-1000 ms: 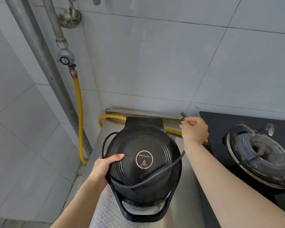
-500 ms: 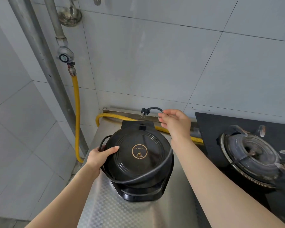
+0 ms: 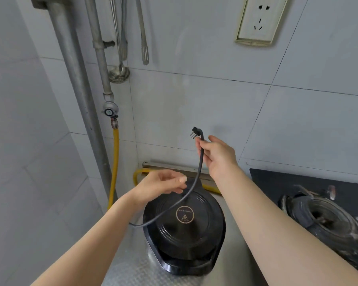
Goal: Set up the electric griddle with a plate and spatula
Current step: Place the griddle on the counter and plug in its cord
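The black cord is gripped just under its plug by the right hand, with thumb and fingers closed around it, and the prongs are turned to the left. The left hand is held lower, its fingers curled and the thumb laid on them, just beside the cord; whether the cord is touched cannot be told.

From the grip the cord is hung down across the closed black griddle, and its far end is hidden behind the left forearm. The griddle is placed on the steel counter, next to a gas stove that is cut off at the right edge. The label on the lid is too small to be read.

On the wall above, a slotted spatula and a ladle are hung, with their handles cut off at the top. A wall socket is seen well above the plug.
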Demonstrator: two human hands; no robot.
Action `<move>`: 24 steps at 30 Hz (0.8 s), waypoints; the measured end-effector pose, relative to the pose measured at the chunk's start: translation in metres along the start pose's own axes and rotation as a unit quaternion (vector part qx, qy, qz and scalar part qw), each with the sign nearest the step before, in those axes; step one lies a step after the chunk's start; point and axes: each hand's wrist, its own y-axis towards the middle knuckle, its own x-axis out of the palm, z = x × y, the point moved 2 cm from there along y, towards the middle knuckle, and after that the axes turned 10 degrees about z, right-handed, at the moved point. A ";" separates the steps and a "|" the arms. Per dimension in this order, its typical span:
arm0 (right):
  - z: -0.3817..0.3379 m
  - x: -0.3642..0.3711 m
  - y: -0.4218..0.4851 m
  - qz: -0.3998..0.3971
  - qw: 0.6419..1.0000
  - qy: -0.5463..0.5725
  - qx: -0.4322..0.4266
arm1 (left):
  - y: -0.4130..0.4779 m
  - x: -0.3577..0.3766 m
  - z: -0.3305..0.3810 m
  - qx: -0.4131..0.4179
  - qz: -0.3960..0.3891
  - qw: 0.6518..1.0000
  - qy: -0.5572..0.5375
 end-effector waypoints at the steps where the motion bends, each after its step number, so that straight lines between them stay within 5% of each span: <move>1: -0.004 0.003 -0.002 -0.004 1.000 0.012 0.007 | 0.000 0.000 0.005 0.013 -0.018 1.000 0.006; 6: -0.023 0.005 -0.003 -0.006 0.999 0.037 0.031 | 0.003 -0.012 0.016 0.026 0.007 1.000 0.010; 13: -0.047 0.006 0.003 -0.002 1.000 0.014 0.008 | 0.007 0.002 0.061 0.071 -0.073 0.988 0.113; 24: -0.113 0.012 -0.002 0.008 0.997 -0.024 -0.076 | 0.036 -0.035 0.056 0.066 0.090 0.940 0.322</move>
